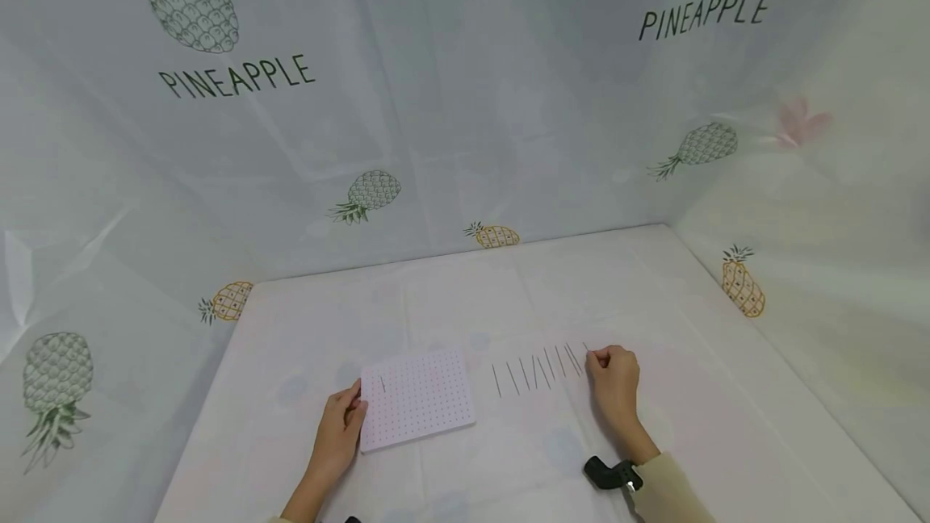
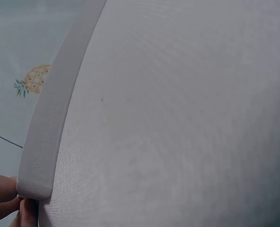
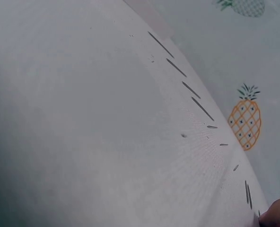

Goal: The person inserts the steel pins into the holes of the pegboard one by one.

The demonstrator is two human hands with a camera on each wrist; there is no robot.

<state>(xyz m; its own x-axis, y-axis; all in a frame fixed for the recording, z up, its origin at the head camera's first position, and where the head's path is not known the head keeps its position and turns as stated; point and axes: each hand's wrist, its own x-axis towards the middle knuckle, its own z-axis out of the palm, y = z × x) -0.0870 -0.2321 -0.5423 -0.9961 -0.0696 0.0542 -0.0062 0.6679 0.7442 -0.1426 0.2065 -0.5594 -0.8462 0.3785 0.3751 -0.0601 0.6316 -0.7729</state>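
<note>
A pale, flat board (image 1: 425, 406) with a grid of small dots lies left of centre on the table. One thin dark stick (image 1: 383, 384) shows near its upper left corner. My left hand (image 1: 336, 433) grips the board's left edge; in the left wrist view fingers (image 2: 3, 194) touch its corner. To the right of the board, several similar thin sticks (image 1: 496, 381) lie in a loose row. At the row's right end, my right hand (image 1: 616, 382) pinches another thin stick (image 1: 585, 345) between thumb and finger. Only a fingertip (image 3: 278, 213) of that hand appears in the right wrist view.
A white cloth covers the table (image 1: 552, 297). Pineapple-printed sheeting (image 1: 465, 119) rises behind it and on both sides. A black device (image 1: 610, 474) is strapped to my right wrist.
</note>
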